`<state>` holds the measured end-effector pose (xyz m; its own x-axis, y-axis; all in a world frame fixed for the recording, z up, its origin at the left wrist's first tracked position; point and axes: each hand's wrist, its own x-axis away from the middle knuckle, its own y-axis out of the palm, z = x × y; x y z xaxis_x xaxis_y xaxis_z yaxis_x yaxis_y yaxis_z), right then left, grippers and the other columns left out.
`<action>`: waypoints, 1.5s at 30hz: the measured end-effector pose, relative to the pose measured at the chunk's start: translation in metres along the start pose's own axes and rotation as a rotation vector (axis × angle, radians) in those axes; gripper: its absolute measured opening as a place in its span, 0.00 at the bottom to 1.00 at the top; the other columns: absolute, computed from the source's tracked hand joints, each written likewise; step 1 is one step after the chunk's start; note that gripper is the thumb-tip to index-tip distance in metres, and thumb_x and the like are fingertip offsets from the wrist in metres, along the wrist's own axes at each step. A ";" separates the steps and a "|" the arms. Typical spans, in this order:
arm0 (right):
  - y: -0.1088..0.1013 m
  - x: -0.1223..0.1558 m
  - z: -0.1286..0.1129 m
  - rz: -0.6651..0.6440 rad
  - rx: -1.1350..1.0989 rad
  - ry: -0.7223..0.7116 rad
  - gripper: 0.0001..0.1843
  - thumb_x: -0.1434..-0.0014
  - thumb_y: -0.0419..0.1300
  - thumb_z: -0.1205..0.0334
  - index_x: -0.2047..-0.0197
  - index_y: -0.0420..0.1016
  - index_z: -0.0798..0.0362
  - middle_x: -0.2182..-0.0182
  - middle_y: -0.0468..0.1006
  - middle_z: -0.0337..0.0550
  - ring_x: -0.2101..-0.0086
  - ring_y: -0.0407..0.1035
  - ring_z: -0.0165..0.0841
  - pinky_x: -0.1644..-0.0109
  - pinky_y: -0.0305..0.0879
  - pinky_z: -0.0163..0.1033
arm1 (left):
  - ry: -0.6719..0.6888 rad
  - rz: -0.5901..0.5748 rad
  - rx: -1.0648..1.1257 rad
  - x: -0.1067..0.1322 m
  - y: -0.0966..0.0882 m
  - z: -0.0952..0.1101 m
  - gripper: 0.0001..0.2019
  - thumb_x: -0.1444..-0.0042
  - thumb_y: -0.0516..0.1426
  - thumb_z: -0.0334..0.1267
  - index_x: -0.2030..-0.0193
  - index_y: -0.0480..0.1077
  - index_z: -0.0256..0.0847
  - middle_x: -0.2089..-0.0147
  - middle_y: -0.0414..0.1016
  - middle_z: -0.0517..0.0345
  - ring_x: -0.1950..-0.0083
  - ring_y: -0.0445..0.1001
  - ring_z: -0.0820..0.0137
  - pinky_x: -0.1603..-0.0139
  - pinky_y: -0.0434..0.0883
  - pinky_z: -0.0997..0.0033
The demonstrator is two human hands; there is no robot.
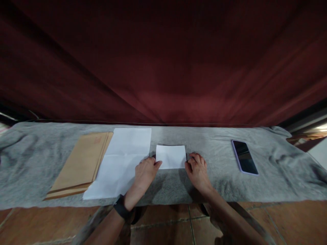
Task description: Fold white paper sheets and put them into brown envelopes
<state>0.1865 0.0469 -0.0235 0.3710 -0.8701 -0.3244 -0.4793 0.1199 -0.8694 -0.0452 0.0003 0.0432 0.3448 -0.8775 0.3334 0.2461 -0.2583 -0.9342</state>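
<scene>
A small white rectangle of paper (pixel 171 157), possibly folded, is between my two hands, just above or on the grey cloth. My left hand (pixel 146 173) pinches its left edge, thumb on top and fingers curled underneath. At the lower right corner, my right hand (pixel 198 171) has its thumb and curled fingers closed on the edge. To the left of my left hand lies a large white sheet (pixel 125 149) with a crease across it. My left forearm reaches over the sheet's lower right part.
Brown paper envelopes (pixel 79 158) lie stacked at the left, partly under the large sheet. A phone (pixel 245 157) in a light purple case rests at the right. Grey cloth (pixel 217 143) covers the surface, and a dark red curtain (pixel 163 68) hangs behind it.
</scene>
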 end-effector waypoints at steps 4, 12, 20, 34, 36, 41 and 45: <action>-0.001 -0.001 0.000 -0.029 0.013 0.011 0.08 0.33 0.55 0.61 0.63 0.74 0.49 0.48 0.73 0.51 0.49 0.65 0.46 0.46 0.63 0.54 | -0.003 0.018 -0.001 0.000 0.002 0.000 0.19 0.33 0.51 0.52 0.57 0.78 0.40 0.57 0.82 0.43 0.52 0.80 0.56 0.54 0.72 0.63; 0.000 0.000 0.000 -0.034 0.010 0.017 0.07 0.34 0.55 0.60 0.61 0.74 0.49 0.49 0.73 0.52 0.50 0.66 0.47 0.46 0.63 0.53 | -0.012 0.006 0.003 0.000 -0.001 0.001 0.19 0.33 0.52 0.51 0.57 0.78 0.40 0.57 0.82 0.42 0.51 0.80 0.55 0.53 0.72 0.62; -0.002 -0.001 -0.005 -0.018 0.044 -0.093 0.28 0.33 0.50 0.66 0.31 0.60 0.47 0.31 0.61 0.50 0.35 0.57 0.48 0.35 0.56 0.58 | -0.012 0.007 0.004 0.000 0.002 0.000 0.19 0.33 0.52 0.52 0.57 0.78 0.40 0.56 0.82 0.43 0.51 0.80 0.56 0.53 0.72 0.63; 0.001 -0.002 0.003 -0.167 0.067 -0.193 0.30 0.32 0.47 0.67 0.28 0.57 0.50 0.30 0.62 0.46 0.33 0.57 0.45 0.30 0.50 0.58 | 0.006 0.015 -0.002 0.001 0.000 0.000 0.19 0.33 0.51 0.51 0.57 0.77 0.39 0.56 0.82 0.42 0.51 0.80 0.55 0.53 0.72 0.62; 0.001 -0.003 0.004 -0.171 0.071 -0.202 0.29 0.31 0.46 0.66 0.28 0.57 0.51 0.31 0.63 0.46 0.33 0.57 0.44 0.30 0.50 0.57 | 0.002 0.006 -0.004 0.001 -0.001 0.001 0.19 0.33 0.51 0.51 0.57 0.77 0.39 0.56 0.82 0.42 0.51 0.80 0.56 0.53 0.72 0.62; 0.001 -0.004 0.006 -0.182 0.107 -0.218 0.27 0.28 0.44 0.64 0.29 0.59 0.54 0.31 0.62 0.48 0.33 0.56 0.43 0.30 0.49 0.55 | -0.009 -0.010 -0.021 0.002 -0.003 0.003 0.19 0.32 0.51 0.50 0.56 0.77 0.39 0.55 0.82 0.44 0.51 0.80 0.56 0.53 0.73 0.62; 0.000 -0.005 0.005 -0.191 0.132 -0.211 0.26 0.28 0.45 0.62 0.29 0.59 0.53 0.30 0.61 0.48 0.33 0.56 0.43 0.30 0.49 0.54 | -0.005 -0.011 -0.034 0.002 -0.003 0.003 0.19 0.32 0.50 0.50 0.55 0.77 0.40 0.54 0.82 0.44 0.51 0.80 0.57 0.53 0.73 0.62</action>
<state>0.1884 0.0531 -0.0238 0.6081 -0.7660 -0.2084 -0.2827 0.0364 -0.9585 -0.0425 0.0003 0.0475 0.3471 -0.8724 0.3441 0.2187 -0.2815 -0.9343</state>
